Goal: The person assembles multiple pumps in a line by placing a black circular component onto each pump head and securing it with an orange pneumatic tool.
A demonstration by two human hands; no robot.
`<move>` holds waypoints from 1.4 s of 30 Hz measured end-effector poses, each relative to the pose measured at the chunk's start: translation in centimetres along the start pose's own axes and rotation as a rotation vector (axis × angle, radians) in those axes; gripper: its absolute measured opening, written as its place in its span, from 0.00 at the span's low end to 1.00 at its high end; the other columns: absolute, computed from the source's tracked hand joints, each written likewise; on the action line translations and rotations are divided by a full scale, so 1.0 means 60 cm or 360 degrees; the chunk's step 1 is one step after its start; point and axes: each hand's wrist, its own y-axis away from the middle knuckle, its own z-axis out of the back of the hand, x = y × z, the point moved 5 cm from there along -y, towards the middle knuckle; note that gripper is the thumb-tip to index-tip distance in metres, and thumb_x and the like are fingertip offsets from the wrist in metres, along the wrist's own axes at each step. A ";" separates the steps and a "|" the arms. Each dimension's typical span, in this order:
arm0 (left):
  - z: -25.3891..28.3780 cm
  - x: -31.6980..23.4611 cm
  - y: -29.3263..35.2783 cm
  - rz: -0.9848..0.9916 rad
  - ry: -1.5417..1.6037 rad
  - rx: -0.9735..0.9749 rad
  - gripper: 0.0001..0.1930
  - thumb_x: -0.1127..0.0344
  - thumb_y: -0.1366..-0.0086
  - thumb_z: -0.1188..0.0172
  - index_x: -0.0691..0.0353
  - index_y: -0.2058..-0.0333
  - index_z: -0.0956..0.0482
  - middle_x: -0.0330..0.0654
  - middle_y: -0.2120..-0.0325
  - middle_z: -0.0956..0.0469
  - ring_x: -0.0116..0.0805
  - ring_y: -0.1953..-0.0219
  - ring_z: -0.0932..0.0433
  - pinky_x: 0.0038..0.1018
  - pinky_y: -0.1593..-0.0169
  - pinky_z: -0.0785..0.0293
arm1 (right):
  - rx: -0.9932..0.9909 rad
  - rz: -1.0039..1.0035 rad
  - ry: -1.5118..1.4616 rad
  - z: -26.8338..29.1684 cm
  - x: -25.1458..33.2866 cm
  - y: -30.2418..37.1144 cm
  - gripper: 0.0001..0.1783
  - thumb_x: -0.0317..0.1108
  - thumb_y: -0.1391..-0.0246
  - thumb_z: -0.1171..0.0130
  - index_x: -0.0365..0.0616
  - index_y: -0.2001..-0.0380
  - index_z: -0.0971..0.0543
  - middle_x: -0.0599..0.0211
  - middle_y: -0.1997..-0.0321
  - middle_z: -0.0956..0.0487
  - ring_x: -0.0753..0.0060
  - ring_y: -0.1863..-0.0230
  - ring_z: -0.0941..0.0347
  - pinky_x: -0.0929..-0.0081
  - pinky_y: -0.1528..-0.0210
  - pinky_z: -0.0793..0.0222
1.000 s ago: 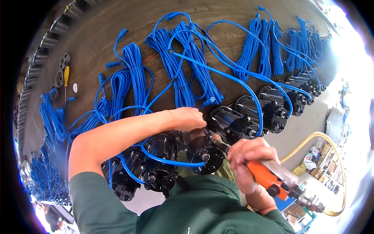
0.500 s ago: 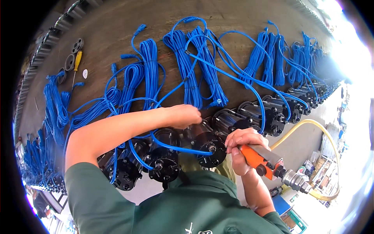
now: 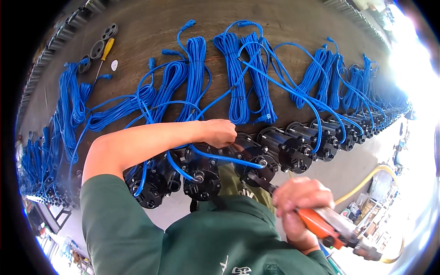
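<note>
My left hand (image 3: 219, 133) is closed at the far end of a clear-walled cylinder with a black end cap (image 3: 260, 170), its fingertips hidden. A blue cable (image 3: 220, 157) passes below this hand into a metal fitting on that cap. My right hand (image 3: 302, 201), slightly smeared by motion, is wrapped round an orange air ratchet wrench (image 3: 320, 225). The wrench's narrow dark head points left and lies over the cap's lower edge; whether it touches a fastener cannot be told. A yellow hose (image 3: 362, 183) trails from its rear end.
More black-capped cylinders (image 3: 295, 155) line the table's near edge on both sides. Tied bundles of blue cable (image 3: 195, 68) lie across the table (image 3: 151, 27). A yellow-handled screwdriver (image 3: 107, 49) and round metal parts (image 3: 96, 49) rest at far left.
The right hand and wrench have drawn down and to the right in the view, and the wrench's dark head now shows. The left hand stays by the same cylinder. The whole view has shifted slightly.
</note>
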 end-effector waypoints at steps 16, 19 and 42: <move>0.006 -0.011 0.015 0.0023 0.0044 -0.0036 0.10 0.63 0.48 0.37 0.65 0.79 0.17 0.56 0.80 0.20 0.56 0.72 0.19 0.47 0.69 0.26 | 0.0428 -0.0063 0.0496 -0.054 -0.110 -0.003 0.13 0.18 0.66 0.41 0.37 0.70 0.22 0.59 0.74 0.19 0.70 0.76 0.21 0.76 0.70 0.24; 0.014 -0.012 0.011 0.0011 -0.0063 -0.0118 0.10 0.63 0.50 0.36 0.66 0.80 0.17 0.54 0.79 0.20 0.56 0.70 0.19 0.46 0.68 0.26 | 0.0361 -0.0203 0.0417 -0.043 -0.127 0.003 0.12 0.19 0.63 0.40 0.36 0.69 0.22 0.59 0.72 0.19 0.70 0.73 0.21 0.76 0.66 0.23; 0.217 -0.091 0.106 0.1072 -0.0469 -0.0540 0.09 0.65 0.44 0.40 0.63 0.72 0.15 0.55 0.74 0.18 0.53 0.67 0.17 0.43 0.63 0.21 | 0.0519 -0.0456 0.0105 -0.038 -0.155 0.022 0.13 0.22 0.55 0.40 0.40 0.62 0.21 0.68 0.69 0.19 0.78 0.67 0.23 0.77 0.62 0.25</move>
